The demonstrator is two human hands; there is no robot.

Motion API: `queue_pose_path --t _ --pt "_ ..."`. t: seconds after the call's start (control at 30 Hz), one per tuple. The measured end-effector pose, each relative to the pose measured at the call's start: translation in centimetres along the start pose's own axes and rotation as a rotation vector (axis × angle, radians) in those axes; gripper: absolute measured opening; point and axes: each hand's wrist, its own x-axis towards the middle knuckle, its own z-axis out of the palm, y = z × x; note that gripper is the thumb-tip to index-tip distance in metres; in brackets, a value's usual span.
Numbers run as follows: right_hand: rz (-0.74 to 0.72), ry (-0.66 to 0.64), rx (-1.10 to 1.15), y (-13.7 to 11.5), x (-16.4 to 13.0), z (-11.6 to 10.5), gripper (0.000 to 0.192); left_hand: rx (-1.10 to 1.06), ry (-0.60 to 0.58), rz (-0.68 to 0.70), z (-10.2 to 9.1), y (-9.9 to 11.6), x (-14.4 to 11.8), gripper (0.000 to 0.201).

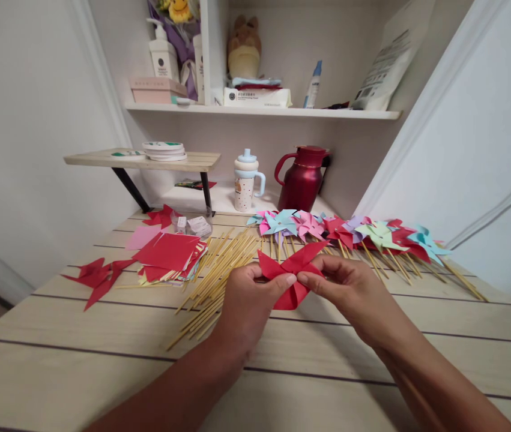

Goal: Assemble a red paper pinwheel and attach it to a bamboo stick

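Note:
A red paper pinwheel (295, 294) is held above the table between both hands, its blades folded toward the middle. My left hand (250, 300) is closed on its left side, the thumb pressing near the centre. From the right, my right hand (345, 288) pinches the same pinwheel, its thumb tip close to the left one. No stick shows on this pinwheel; its underside is hidden. Just left of my left hand lies a loose pile of thin wooden sticks (214, 276). A stack of red paper squares (167, 251) sits beyond them.
Finished pinwheels on sticks (309, 225) lie in a row at the back right. Cut red paper (97, 277) rests at the left. Small plastic bags (194, 225), a cup (245, 183) and a red jug (302, 180) stand behind, beside a small raised shelf (102, 157).

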Motion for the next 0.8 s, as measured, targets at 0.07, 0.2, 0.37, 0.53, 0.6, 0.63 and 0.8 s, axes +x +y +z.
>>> queue_pose_path --t 0.07,0.2,0.37,0.53,0.6,0.63,0.8 --pt "-0.001 -0.016 -0.008 0.0 -0.04 -0.02 0.03 0.019 0.012 0.012 0.0 -0.09 0.01 0.021" --pt "-0.006 -0.032 -0.03 -0.14 -0.12 -0.12 0.03 0.082 0.048 0.036 0.1 -0.14 0.02 0.02" --pt "-0.001 -0.042 -0.078 -0.45 -0.11 -0.14 0.028 0.166 0.1 0.088 0.51 0.19 -0.08 0.014" --pt "0.026 -0.045 0.005 -0.21 -0.06 0.19 0.028 0.207 0.16 0.14 0.67 0.21 -0.06 0.011" --pt "0.046 -0.048 0.083 -0.08 -0.05 0.32 0.029 0.214 0.176 0.151 0.54 0.1 0.06 0.013" --pt "0.056 -0.041 0.119 -0.06 -0.05 0.38 0.03 0.207 0.179 0.154 0.46 0.05 0.13 0.015" --pt "0.085 0.013 0.206 -0.51 0.08 0.55 0.03 0.178 0.168 0.136 0.29 0.0 0.21 0.017"
